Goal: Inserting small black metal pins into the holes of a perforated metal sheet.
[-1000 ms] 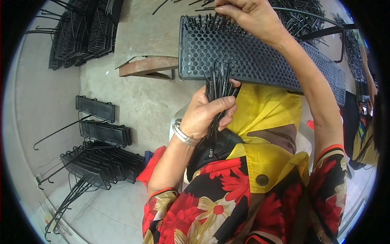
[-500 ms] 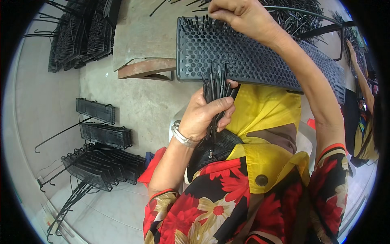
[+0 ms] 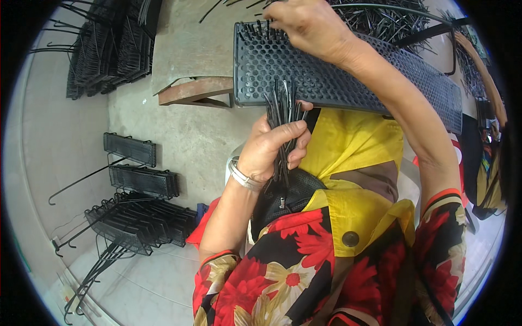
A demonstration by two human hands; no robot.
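Note:
A bundle of thin black strips (image 3: 283,108) stands upright in my left hand (image 3: 269,149), thumb and fingers wrapped round it. It is just off the near edge of a long black perforated tray (image 3: 331,79). My right hand (image 3: 315,27) reaches across to the tray's far left corner, its fingers pinched together. What they hold there, if anything, is too small to make out. A row of short black strips (image 3: 258,31) stands up out of the holes beside those fingers.
A heap of loose black strips (image 3: 380,22) lies behind the tray, beside a worn table (image 3: 198,49). Black mesh racks with hooks (image 3: 138,220) stand on the floor at left, with more stacked (image 3: 109,54) at upper left. A co-worker's arm (image 3: 484,79) shows at far right.
My right hand has shifted slightly left along the tray's far edge, fingers still pinched. My left hand with the bundle has moved a little left.

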